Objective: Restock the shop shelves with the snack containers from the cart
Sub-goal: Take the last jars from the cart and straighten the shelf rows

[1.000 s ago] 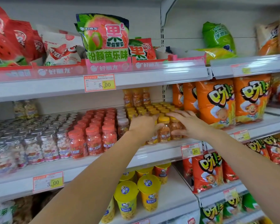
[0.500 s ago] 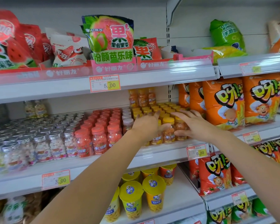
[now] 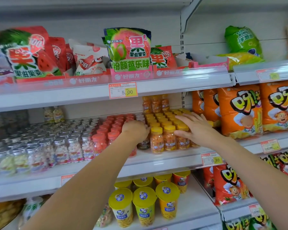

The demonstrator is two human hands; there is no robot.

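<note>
At mid shelf [image 3: 165, 156], front right: yellow-lid bottles [image 3: 169, 138], labels "维C软糖", packed in rows betw. red-lid bottles [image 3: 100, 141] & orange crisp bags [image 3: 239, 112]. Upper price tag [image 3: 123, 90] reads "5.00"; lower price tag [image 3: 212, 159], just under the bottles, "0.80". Top trays [image 3: 131, 76] read "好丽友".

Right hand [image 3: 196, 130] lies flat on the block. Its fingers [image 3: 186, 118] are straight & spread over the lids, thumb vs. a front-row bottle, gripping nothing. Left hand [image 3: 136, 131] is at the block's left edge, fingers bent out of sight; can't tell if they grasp a bottle.

The upper price tag [image 3: 123, 90] reads 5.00, the lower price tag [image 3: 212, 159] 0.80.
</note>
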